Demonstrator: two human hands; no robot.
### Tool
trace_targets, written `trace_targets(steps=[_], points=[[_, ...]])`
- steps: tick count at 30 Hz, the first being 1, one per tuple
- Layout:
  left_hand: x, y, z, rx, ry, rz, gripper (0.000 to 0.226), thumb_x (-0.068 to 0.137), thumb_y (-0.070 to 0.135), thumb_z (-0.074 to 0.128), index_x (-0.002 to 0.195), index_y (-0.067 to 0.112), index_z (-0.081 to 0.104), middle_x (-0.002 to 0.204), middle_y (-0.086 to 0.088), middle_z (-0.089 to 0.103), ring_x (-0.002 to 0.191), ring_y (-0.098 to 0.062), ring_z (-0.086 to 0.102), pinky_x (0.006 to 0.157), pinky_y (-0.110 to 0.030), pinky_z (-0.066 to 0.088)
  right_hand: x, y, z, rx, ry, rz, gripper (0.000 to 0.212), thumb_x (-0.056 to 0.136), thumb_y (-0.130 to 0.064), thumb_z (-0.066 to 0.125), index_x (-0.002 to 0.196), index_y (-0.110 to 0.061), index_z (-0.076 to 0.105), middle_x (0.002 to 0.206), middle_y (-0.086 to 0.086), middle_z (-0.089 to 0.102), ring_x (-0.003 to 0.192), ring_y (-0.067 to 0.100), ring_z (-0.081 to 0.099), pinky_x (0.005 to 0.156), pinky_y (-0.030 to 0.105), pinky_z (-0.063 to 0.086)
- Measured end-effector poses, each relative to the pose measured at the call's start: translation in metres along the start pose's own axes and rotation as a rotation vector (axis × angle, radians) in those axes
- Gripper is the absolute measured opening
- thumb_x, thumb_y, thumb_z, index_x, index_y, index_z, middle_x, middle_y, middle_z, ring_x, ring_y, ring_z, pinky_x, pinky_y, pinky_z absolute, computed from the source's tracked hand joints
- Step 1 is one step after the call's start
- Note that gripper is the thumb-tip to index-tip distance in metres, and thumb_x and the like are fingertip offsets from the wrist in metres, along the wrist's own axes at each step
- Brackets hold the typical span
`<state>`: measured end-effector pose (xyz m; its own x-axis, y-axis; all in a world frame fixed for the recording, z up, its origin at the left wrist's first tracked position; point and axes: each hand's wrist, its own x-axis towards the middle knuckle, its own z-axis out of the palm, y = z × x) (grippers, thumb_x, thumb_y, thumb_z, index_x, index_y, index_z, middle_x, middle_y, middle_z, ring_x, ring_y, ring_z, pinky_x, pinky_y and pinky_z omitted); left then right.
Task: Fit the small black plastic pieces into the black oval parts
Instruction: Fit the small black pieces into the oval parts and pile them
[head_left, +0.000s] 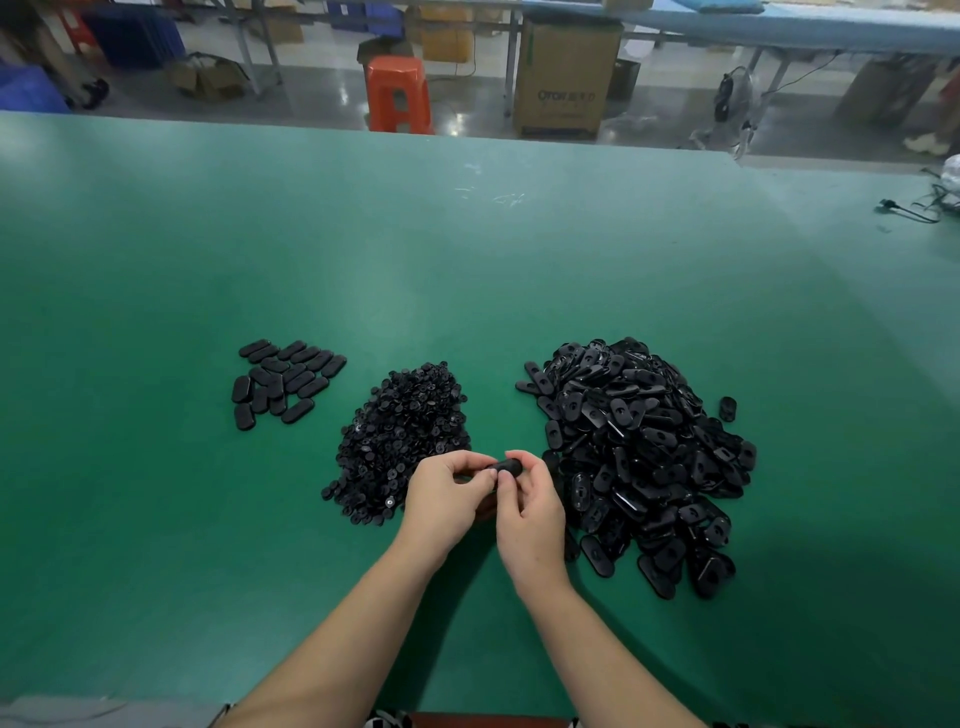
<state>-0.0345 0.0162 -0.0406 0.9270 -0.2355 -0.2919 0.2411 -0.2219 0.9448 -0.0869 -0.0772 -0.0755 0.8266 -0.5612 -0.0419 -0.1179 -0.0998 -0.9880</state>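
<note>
Oval part (506, 466), light, stiff and slick-looking, sits pinched at its ends between left hand (447, 491) and right hand (530, 506), both grips closed, piles at 12 o'clock.

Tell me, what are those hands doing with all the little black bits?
A person is putting parts together at a green table. Both hands, left hand and right hand, hold one black oval part between the fingertips. A heap of small pieces lies just left of the hands, and a big heap of oval parts lies to the right. Farther left sits a small group of ovals, maybe the finished ones.
</note>
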Motion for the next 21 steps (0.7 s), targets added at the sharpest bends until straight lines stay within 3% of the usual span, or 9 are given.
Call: trace_targets(steps=[6,11,21], points=[[-0.0004,0.0012,0.0007,0.01,-0.006,-0.018,0.011,0.092,0.008,0.07,0.092,0.015,0.078,0.082,-0.006,0.077,0.08,-0.026,0.074,0.071,-0.037,0.063,-0.0009,0.0,-0.0011,-0.015,-0.006,-0.02,0.027,0.102,-0.009,0.053,0.108,-0.035,0.056,0.099,-0.005,0.074,0.097,0.006,0.069,0.088,0.032,0.056],[-0.0026,0.002,-0.0005,0.07,0.005,-0.011,0.01,0.093,0.011,0.07,0.089,0.017,0.077,0.067,-0.001,0.072,0.05,-0.01,0.059,0.047,-0.022,0.046,-0.0012,-0.0002,-0.0014,-0.019,-0.008,-0.031,0.028,0.102,-0.008,0.053,0.105,-0.035,0.056,0.094,-0.005,0.073,0.092,0.006,0.069,0.082,0.027,0.055],[-0.0046,0.0027,0.0002,0.171,0.029,0.043,0.008,0.092,0.014,0.07,0.087,0.017,0.076,0.063,0.002,0.07,0.044,-0.014,0.058,0.047,-0.026,0.047,-0.0016,-0.0002,-0.0031,-0.025,-0.015,-0.05,0.028,0.101,-0.007,0.053,0.104,-0.036,0.055,0.092,-0.007,0.072,0.091,0.004,0.069,0.079,0.02,0.053]])
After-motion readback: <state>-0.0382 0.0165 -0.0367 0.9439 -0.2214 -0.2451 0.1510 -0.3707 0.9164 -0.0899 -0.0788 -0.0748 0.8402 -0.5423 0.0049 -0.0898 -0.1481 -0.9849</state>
